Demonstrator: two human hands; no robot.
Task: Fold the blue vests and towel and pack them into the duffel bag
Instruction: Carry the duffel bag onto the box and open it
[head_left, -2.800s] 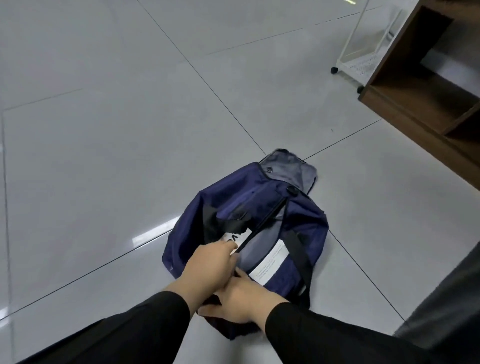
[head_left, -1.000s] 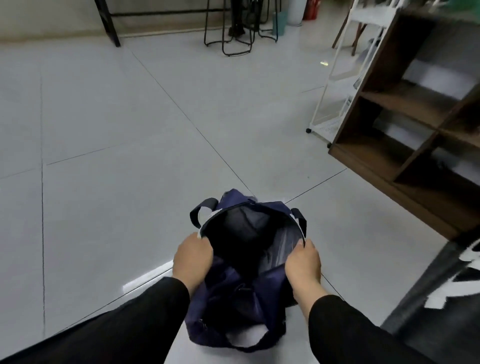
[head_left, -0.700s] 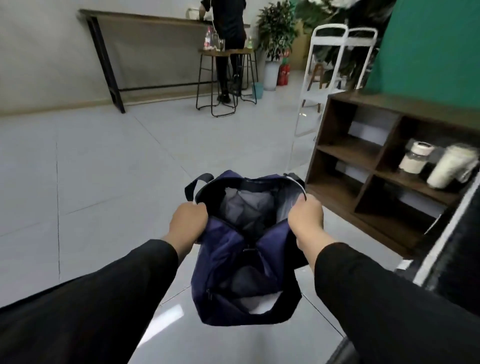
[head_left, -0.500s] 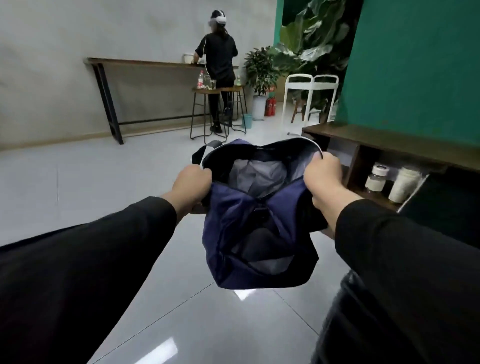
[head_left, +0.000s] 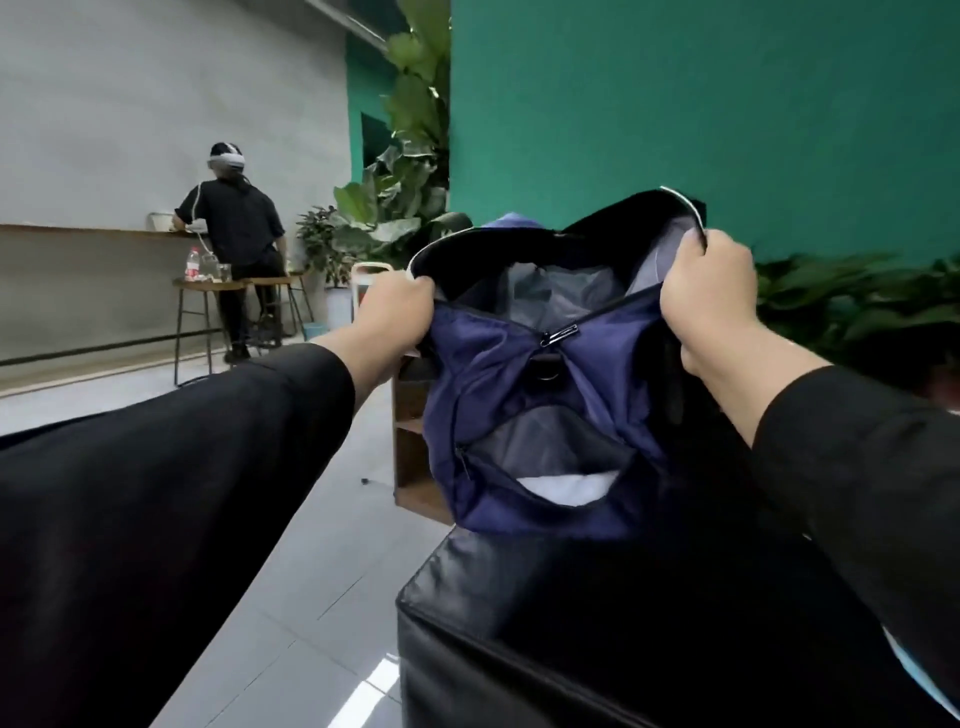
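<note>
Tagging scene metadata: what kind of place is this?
Likely an indoor office lounge or studio: a long wall counter, tall potted plants by a green wall, and another person in a headset at stools.

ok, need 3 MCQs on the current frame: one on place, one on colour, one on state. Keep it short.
1. Where is the duffel bag?
A. flat on the floor
B. held up above a black block
C. on the shelf

2. What colour is the wall behind it?
A. green
B. red
C. yellow

3. How is the bag's main opening?
A. zipped shut
B. tied with cord
C. pulled open

Key: 1 B, the left hand and right hand grip its rim, with the black block below it. 2 A, the green wall fills the background. 3 C, the grey lining shows between the hands.
</note>
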